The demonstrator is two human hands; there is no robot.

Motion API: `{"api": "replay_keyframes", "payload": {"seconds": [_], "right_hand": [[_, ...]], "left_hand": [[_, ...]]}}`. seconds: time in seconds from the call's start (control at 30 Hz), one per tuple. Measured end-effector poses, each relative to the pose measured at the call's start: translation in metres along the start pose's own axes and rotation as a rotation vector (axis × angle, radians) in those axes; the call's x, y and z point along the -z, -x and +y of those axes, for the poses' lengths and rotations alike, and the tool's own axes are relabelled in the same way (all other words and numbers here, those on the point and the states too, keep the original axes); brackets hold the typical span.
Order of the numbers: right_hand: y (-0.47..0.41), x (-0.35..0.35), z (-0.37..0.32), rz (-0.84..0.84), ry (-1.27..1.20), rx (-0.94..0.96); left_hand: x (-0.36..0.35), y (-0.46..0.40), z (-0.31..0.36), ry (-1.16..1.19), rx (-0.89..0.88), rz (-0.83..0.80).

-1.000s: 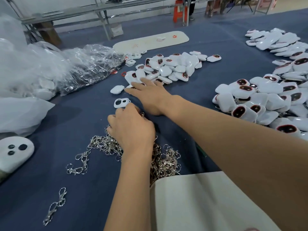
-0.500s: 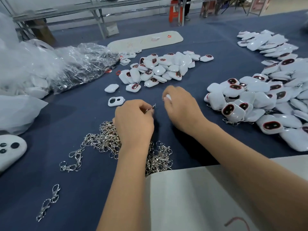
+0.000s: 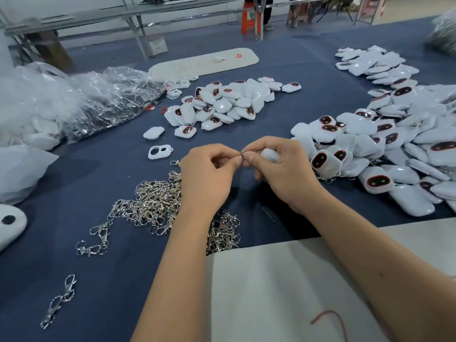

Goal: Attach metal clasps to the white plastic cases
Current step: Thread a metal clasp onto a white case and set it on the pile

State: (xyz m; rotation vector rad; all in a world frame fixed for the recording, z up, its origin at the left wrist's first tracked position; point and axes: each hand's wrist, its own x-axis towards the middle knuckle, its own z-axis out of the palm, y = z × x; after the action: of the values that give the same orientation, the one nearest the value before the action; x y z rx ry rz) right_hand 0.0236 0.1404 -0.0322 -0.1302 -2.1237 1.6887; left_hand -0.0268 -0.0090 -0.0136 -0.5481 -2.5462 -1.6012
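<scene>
Brought together since earlier: left hand (image 3: 207, 174) pinching clasp (image 3: 244, 152), right hand (image 3: 281, 169) gripping white case (image 3: 269, 154). Mid-attach; finished pile (image 3: 385, 144) right of hands, loose cases (image 3: 222, 104) beyond, clasp heap (image 3: 158, 206) under left wrist.

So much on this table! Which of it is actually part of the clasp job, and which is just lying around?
In use:
- left hand and right hand, pinching one metal clasp
- white case in the right hand
- clasp pile
- case heaps

Lying about:
- plastic bags
- long white tray
</scene>
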Motion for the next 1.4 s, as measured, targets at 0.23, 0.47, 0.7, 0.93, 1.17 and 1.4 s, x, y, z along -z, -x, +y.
{"api": "replay_keyframes", "payload": {"seconds": [0.23,0.47,0.7,0.93,1.17,1.4], "right_hand": [[-0.006,0.002,0.005,0.184,-0.163,-0.091],[-0.009,0.001,0.007,-0.010,-0.067,-0.134],[-0.009,0.005,0.003,-0.060,-0.200,-0.116],[-0.008,0.004,0.006,0.063,-0.238,-0.083],[-0.007,0.003,0.005,0.130,-0.197,-0.050],[0.000,0.000,0.000,0.175,0.083,0.080]], "left_hand": [[-0.004,0.000,-0.002,-0.202,-0.092,0.017],[-0.005,0.000,0.000,-0.098,-0.069,0.094],[-0.008,0.003,0.007,-0.009,-0.138,0.078],[-0.008,0.002,0.003,-0.056,-0.155,0.078],[-0.009,0.001,-0.001,-0.138,-0.178,0.036],[-0.005,-0.001,-0.001,-0.050,-0.184,0.051]]}}
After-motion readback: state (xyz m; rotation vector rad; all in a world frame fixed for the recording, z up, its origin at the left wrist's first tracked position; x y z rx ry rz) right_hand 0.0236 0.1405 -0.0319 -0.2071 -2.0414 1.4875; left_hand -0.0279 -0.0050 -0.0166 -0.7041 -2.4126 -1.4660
